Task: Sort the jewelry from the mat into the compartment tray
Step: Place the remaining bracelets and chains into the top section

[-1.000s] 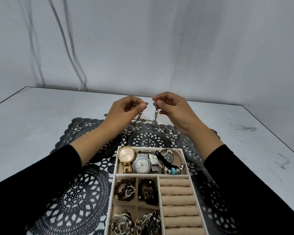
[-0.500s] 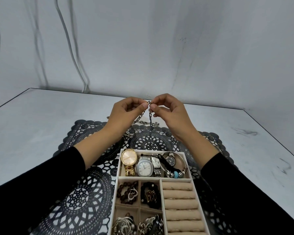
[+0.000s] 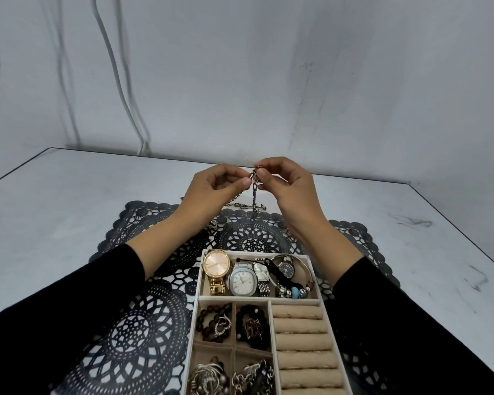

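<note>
Beyond the far edge of the compartment tray point(image 3: 199, 283), above the black lace mat point(image 3: 143, 317), both hands meet at the top of a link chain point(image 3: 253, 192). The left hand point(image 3: 214, 189) and right hand point(image 3: 288, 186) each pinch it between thumb and forefinger, fingertips point(image 3: 244, 182) almost touching, with the other fingers loosely curled behind. From that shared pinch the chain's long axis drops nearly straight down. Its lower part lies across the mat past the tray's far edge and trails off to the tray's left side, behind the left wrist. Neither hand is plainly nearer, as they hold the same short stretch of links. Both forearms reach forward on either side of the tray, wrists raised and palms turned inward. The tray lies on the person's side of the chain, so the coming move looks like a lift clear of the mat and a carry back over the far rim. The far compartment already holds a gold watch point(image 3: 216, 265) and others. The trailing length may drag or snag on the lace.
</note>
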